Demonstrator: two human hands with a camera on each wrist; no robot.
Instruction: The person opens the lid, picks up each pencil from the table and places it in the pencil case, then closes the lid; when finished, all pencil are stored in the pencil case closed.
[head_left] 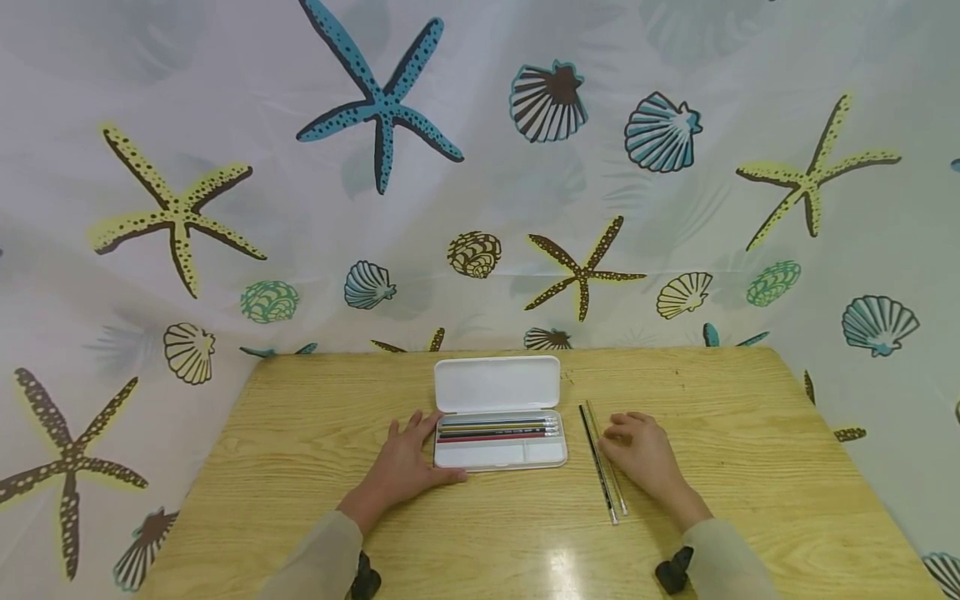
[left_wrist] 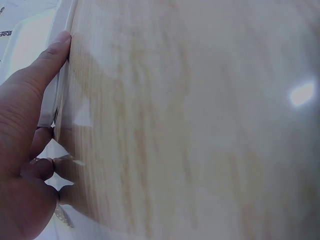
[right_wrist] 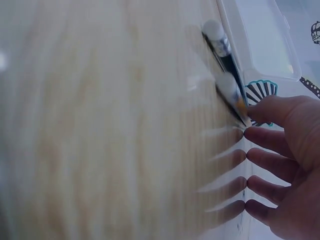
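Observation:
A white pencil case (head_left: 468, 456) lies with its lid (head_left: 497, 383) up, holding several pencils (head_left: 491, 434) in a row. At its left end my left hand (head_left: 405, 462) rests with thumb and fingers spread, the thumb along the front edge. In the left wrist view that thumb (left_wrist: 47, 57) touches the case's side. Right of the case lie a black pencil (head_left: 597, 462) and a gold-coloured pencil (head_left: 611, 475), eraser ends toward me. Beside them is my right hand (head_left: 643, 450), its thumb at the gold-coloured pencil (right_wrist: 230, 90) and its fingertips on the table.
The wooden table (head_left: 315, 400) reaches back to a hanging cloth (head_left: 480, 183) printed with starfish and shells, which also surrounds both sides. A glare spot lies on the table near the front. Dark wrist devices (head_left: 365, 577) sit under both cuffs.

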